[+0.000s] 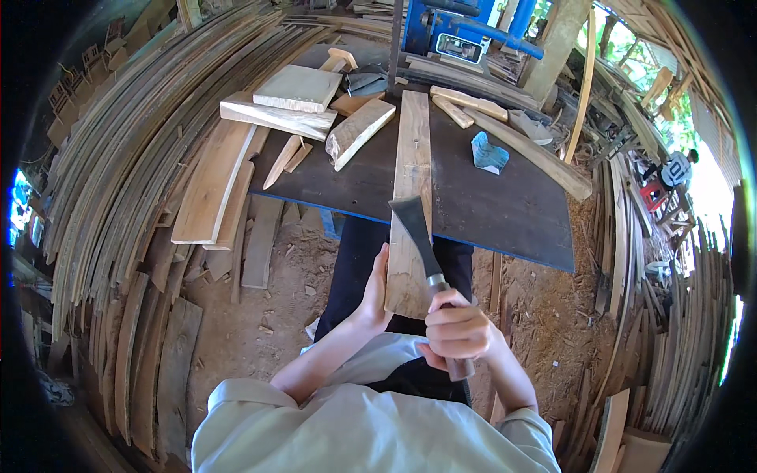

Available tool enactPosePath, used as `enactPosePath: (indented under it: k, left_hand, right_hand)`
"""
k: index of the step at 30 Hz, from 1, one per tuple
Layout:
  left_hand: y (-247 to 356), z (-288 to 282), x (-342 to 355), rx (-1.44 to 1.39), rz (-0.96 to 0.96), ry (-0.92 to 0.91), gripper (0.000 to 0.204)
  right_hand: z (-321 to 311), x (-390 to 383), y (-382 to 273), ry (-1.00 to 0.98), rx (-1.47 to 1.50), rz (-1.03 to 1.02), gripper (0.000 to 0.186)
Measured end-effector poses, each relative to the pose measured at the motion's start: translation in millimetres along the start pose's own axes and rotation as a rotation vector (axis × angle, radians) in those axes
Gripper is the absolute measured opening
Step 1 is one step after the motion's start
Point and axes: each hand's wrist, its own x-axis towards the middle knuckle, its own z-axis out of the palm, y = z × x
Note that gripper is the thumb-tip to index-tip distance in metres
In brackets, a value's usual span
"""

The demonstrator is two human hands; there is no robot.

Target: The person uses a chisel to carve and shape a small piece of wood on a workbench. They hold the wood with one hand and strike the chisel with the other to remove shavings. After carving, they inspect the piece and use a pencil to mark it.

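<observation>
A long wooden plank [410, 158] lies across the dark worktable [505, 209], its near end sticking out past the blue edge towards my body. My left hand [376, 293] holds the plank by its left edge near that end; the fingers beneath are hidden. In my right hand [459, 327] is a heavy chopping knife [418, 236], gripped by its brown wooden handle. Its dark blade widens to a slanted tip, which points away from me and lies over the plank's middle.
Wood offcuts [300, 87] lie at the table's left; a long curved piece [528, 150] and a crumpled blue scrap [489, 154] lie right. A blue machine [445, 35] stands behind. Stacked boards [134, 150] line the left side. Another person [676, 169] sits far right.
</observation>
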Motion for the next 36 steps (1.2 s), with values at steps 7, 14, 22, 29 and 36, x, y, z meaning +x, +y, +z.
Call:
enactPosePath:
  k: [7, 14, 22, 29, 36]
  left_hand:
    - [-0.4, -21.7, 9.9, 0.063, -0.037, -0.12, 0.055]
    - [30.1, -34.5, 8.3, 0.01, -0.229, -0.401, 0.061]
    - [50.1, -48.5, -0.5, 0.096, -0.189, -0.413, 0.062]
    - [62.2, -16.0, -31.1, -0.001, -0.223, -0.22, 0.072]
    - [40.7, -34.8, -20.0, -0.101, -0.193, -0.318, 0.064]
  right_hand:
    - [0.3, -12.1, 7.5, -0.122, -0.007, -0.056, 0.02]
    - [-16.8, -15.2, -16.6, 0.157, 0.023, 0.257, 0.029]
    - [-26.4, -32.2, -7.7, 0.288, 0.207, 0.339, 0.025]
    - [-14.3, -23.3, 32.3, 1.02, 0.759, 0.321, 0.029]
    - [-53.2, -19.8, 87.4, 1.263, 0.794, 0.307, 0.036]
